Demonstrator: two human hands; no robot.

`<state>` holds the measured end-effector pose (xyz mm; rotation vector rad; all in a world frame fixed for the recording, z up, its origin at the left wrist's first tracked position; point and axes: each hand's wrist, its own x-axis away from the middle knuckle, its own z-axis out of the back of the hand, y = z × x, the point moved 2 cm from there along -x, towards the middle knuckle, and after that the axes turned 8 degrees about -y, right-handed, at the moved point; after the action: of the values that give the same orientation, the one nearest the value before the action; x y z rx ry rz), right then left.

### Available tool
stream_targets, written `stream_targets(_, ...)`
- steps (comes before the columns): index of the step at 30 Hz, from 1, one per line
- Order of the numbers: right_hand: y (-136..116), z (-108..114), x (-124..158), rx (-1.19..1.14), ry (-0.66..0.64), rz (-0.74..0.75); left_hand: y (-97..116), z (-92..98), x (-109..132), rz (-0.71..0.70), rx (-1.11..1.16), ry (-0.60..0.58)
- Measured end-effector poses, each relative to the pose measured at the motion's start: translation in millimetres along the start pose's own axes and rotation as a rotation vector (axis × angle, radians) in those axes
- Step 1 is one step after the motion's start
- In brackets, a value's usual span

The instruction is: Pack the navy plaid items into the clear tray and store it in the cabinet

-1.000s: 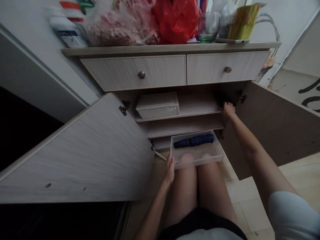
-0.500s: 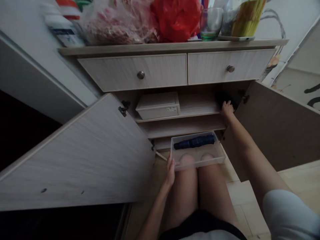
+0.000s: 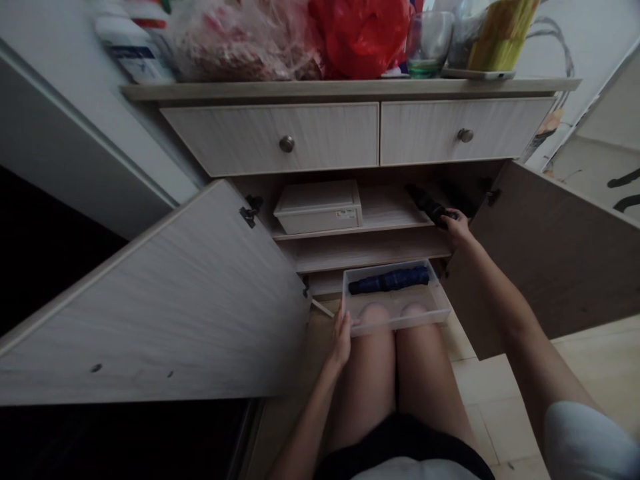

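A clear plastic tray (image 3: pixel 400 323) rests on the knees, in front of the open cabinet. My left hand (image 3: pixel 342 335) grips its left side. Inside the tray lies a folded dark blue umbrella (image 3: pixel 389 280), along the back. My right hand (image 3: pixel 457 225) is closed on the near end of a black folded umbrella (image 3: pixel 425 204), at the right of the upper shelf (image 3: pixel 383 210). That umbrella slants up and left over the shelf. Further left on the same shelf sits a closed white box (image 3: pixel 320 208).
Two open cabinet doors, one at left (image 3: pixel 185 307) and one at right (image 3: pixel 560 260), flank the shelves. On the cabinet top (image 3: pixel 350 90) stand a plastic bag, a red bag (image 3: pixel 367 37), a glass (image 3: pixel 429 45) and bottles.
My right hand has drawn the black umbrella out of the shelf's dark right corner, so its length now shows. My left hand and the tray have barely moved.
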<state>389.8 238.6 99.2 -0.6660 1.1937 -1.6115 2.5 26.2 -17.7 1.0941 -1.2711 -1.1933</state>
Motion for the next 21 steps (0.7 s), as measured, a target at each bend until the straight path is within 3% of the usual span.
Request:
stream_targets(4,5,17,45,-0.261,-0.249,-0.014,0,0.3,0,0.003,0.001,0.003)
stream_targets(10,-1,52,116,-0.158,-0.660,0.140,2,0.0,2,0.004,-0.007,-0.008)
stream_targets(15,-8,50,155,-0.063,-0.975,0.170,3,-2.2,1,-0.022,-0.012,0.014)
stream_targets(21,-19,35,172,0.110,-1.131,0.294,3,-4.1,-2,-0.092,-0.023,-0.001)
